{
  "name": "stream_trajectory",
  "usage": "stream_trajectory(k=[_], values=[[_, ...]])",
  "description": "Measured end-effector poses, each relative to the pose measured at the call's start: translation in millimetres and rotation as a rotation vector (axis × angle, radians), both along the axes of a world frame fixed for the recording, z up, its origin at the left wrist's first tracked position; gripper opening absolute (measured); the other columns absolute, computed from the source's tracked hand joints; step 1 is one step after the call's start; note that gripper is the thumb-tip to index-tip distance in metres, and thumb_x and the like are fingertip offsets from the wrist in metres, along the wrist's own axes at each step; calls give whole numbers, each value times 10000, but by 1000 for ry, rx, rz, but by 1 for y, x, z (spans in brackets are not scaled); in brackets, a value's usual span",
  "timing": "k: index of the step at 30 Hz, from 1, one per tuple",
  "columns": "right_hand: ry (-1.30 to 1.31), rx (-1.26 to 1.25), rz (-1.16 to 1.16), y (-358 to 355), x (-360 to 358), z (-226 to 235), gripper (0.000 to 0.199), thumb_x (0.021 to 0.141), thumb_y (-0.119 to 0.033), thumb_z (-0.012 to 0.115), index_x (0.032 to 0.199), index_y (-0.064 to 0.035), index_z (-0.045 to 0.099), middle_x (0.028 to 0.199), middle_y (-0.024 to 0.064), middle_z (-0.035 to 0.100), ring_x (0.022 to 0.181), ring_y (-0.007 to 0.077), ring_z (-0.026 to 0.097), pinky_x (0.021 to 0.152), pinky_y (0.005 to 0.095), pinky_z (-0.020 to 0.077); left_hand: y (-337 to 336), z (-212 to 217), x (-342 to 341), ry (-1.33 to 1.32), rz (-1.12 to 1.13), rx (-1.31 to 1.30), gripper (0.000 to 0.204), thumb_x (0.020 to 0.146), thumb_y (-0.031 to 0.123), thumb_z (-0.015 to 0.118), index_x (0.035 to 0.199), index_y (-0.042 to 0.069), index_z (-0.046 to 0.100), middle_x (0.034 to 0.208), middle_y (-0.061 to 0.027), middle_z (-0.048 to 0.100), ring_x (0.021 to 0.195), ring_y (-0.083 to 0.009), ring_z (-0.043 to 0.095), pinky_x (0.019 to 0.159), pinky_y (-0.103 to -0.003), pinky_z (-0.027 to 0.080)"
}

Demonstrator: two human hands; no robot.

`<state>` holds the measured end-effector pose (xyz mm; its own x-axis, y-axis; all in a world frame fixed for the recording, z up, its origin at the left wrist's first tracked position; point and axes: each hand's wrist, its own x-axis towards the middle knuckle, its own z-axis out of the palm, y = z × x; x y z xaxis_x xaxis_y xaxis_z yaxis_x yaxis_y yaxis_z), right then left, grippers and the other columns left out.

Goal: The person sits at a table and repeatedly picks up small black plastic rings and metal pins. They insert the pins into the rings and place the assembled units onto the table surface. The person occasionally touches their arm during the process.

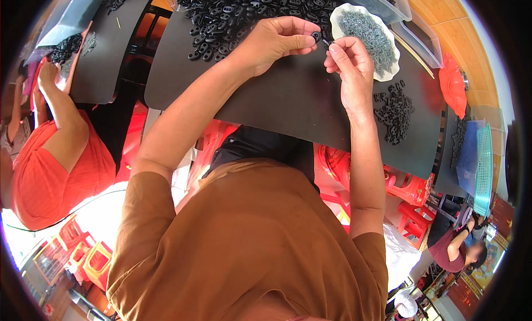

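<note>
Above the dark table (271, 102), my left hand (274, 41) pinches a small black oval piece with holes (316, 36) between thumb and fingers. Close to it on the right, my right hand (350, 60) has thumb and forefinger pressed together on a tiny dark sliver, which points toward the black piece. Its exact shape is too small to make out. Just beyond my right hand stands a white scalloped dish (395, 54) heaped with small grey translucent parts (366, 32). A big heap of black oval pieces (233, 19) spreads behind my left hand.
A smaller pile of black pieces (394, 113) lies right of my right forearm. Clear plastic bins (426, 44) and a red dish (453, 85) line the right edge. A person in red (66, 149) sits at another table on the left. Red stools (413, 221) stand below.
</note>
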<state>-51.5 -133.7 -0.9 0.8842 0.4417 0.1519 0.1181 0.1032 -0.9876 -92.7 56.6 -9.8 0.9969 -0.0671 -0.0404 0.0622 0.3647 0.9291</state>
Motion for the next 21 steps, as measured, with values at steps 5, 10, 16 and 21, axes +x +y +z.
stream_trajectory(k=[5, 10, 16, 21], values=[[-32, -31, -6, 2, -2, 0, 90, 919, -115, 615, 929, -30, 588, 809, 23, 612, 679, 81, 585, 605, 220, 490, 0, 0, -1, -14, 9, 0, 271, 897, 92, 668, 1157, 27, 630, 1007, -20, 652, 931, -128, 641, 874, -253, 525], [-49, -57, 0, 3, -3, 0, 98, 923, -120, 612, 922, -25, 585, 811, 24, 613, 677, 80, 586, 597, 216, 490, 1, 0, 0, -22, -3, 40, 276, 902, 101, 664, 1165, 26, 630, 1004, -21, 651, 922, -121, 640, 868, -251, 529], [-46, -54, 5, 3, -3, 0, 95, 922, -113, 609, 918, -22, 584, 812, 28, 617, 673, 83, 589, 598, 219, 493, 1, -3, 0, -60, 2, 91, 282, 905, 128, 668, 1169, 32, 641, 1007, -15, 654, 898, -96, 633, 848, -246, 536], [-63, -54, -15, 4, -4, 0, 81, 919, -95, 609, 913, -19, 582, 809, 33, 620, 672, 88, 601, 595, 221, 502, 1, -3, 0, -86, 2, 139, 274, 907, 144, 669, 1164, 50, 654, 990, -4, 661, 883, -84, 629, 840, -240, 533]])
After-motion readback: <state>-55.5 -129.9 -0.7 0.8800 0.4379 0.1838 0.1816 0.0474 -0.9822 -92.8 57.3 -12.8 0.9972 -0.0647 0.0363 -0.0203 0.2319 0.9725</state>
